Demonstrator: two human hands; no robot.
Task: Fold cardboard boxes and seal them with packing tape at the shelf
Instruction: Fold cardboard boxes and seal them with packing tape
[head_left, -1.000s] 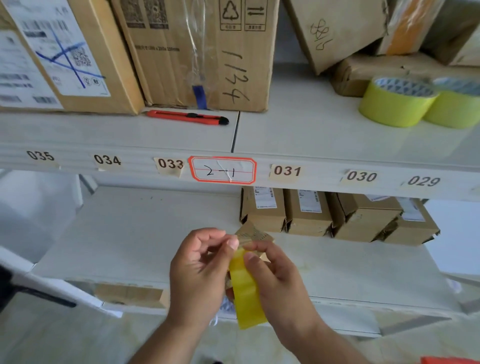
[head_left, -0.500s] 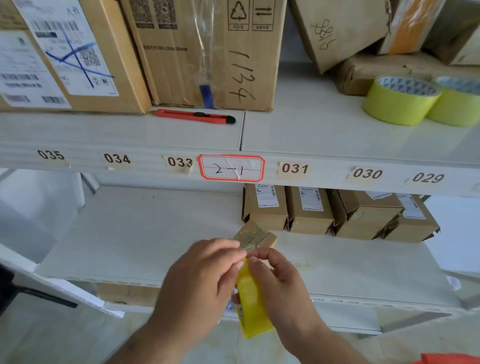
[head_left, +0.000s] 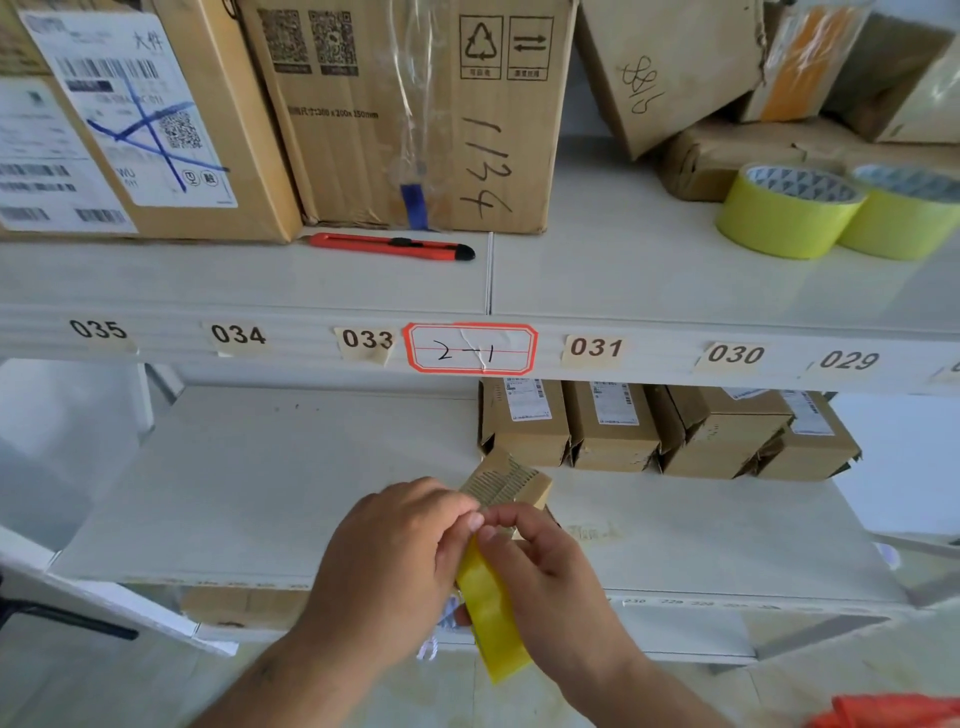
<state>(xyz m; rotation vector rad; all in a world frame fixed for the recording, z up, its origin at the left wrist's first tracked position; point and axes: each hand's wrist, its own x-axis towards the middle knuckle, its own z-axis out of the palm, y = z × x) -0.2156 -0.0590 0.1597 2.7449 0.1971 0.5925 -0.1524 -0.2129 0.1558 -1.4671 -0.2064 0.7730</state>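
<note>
Your small cardboard box (head_left: 506, 483) sits at 6 o'clock in the view, held up in front of the lower shelf (head_left: 270, 499), with one printed corner showing above your fingers and the rest hidden behind both hands. A strip of yellow packing tape (head_left: 491, 618) hangs down from it between your palms, its loose end pointing to 6 o'clock. Your left hand (head_left: 387, 561) has a closed grip, fingers curled with the tips pinching at the top of the tape where it meets the box; your right hand (head_left: 545, 566) also pinches there, thumb and forefinger meeting those of the left. Just beyond your hands, toward 1 o'clock, a row of small brown boxes (head_left: 660, 431) stands side by side on the lower shelf, close together, white labels on their tops. Above, the edge of the upper shelf (head_left: 623, 291) carries number tags, 035 down to 029, and a red-bordered label (head_left: 470, 349) at 12 o'clock marked 2-1. On that upper shelf an orange utility knife (head_left: 389, 246) lies flat at 12 o'clock, just in front of a large carton (head_left: 415, 114) with 1134 written on it. At 10 o'clock a second carton (head_left: 140, 119) bears a shipping label crossed in blue. At 2 o'clock two yellow tape rolls (head_left: 841, 213) lie flat, touching each other, in front of more brown parcels
</note>
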